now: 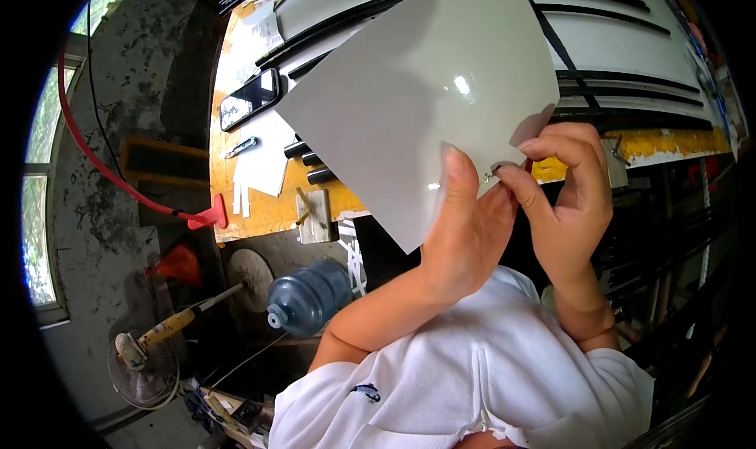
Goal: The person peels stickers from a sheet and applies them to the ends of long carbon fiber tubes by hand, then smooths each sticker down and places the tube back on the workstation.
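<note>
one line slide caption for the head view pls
Left hand holding a glossy white sheet, right hand at its edge, at a yellow workbench bearing black strips.

Daylight via L windows (38, 240), v bright; bench (264, 219) lit OK, dark underneath. Glare spots + soft shadow on white sheet (394, 110). Fisheye bends edges, blk corners.

A blue plastic bottle (311, 298) lies near the yellow table (264, 219); left of the bottle is a fan (143, 376). On the table lies a black phone (250, 100).
</note>
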A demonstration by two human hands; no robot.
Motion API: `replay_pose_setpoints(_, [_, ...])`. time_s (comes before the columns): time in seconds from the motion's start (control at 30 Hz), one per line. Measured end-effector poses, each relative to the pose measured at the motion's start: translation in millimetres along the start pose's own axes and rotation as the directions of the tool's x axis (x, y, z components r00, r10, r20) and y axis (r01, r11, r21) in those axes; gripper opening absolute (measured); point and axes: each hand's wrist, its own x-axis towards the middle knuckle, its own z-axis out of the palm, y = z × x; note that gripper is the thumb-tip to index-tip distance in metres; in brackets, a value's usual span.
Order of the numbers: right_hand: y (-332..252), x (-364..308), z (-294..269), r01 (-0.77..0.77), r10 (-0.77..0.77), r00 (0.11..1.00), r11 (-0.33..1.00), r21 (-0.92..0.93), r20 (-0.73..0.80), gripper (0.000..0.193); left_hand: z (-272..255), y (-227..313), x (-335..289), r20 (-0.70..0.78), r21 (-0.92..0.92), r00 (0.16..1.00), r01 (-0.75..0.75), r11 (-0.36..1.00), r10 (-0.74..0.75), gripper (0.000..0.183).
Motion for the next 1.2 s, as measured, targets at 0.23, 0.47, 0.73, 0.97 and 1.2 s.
replay_pose_setpoints(0.23, [-3,3,-2,0.032,-0.030,0.997,0.999,-0.034,0.071,0.023,-4,-5,-4,0.023,0.083,1.000,-0.006,0.997,0.005,0.069])
replay_pose_setpoints(0.47, [-4,3,-3,0.027,-0.023,0.985,0.999,-0.026,0.169,0.017,-1,-6,-5,-0.068,0.137,0.997,-0.020,0.990,0.029,0.077])
replay_pose_setpoints(0.73, [-4,-11,-9,-0.195,0.128,0.954,0.951,0.239,0.270,0.011,-12,1,-1,-0.069,0.034,0.997,0.022,0.999,-0.019,0.057])
replay_pose_setpoints(0.97, [-3,-10,-21,-0.247,0.204,0.968,0.874,0.418,0.145,0.017,-18,8,11,-0.136,0.092,0.988,0.083,0.992,-0.071,0.054])
replay_pose_setpoints(1.2, [21,-6,-52,-0.435,0.368,0.899,0.683,0.587,0.237,0.018,-32,34,58,-0.316,0.350,0.947,0.065,0.935,0.052,0.041])
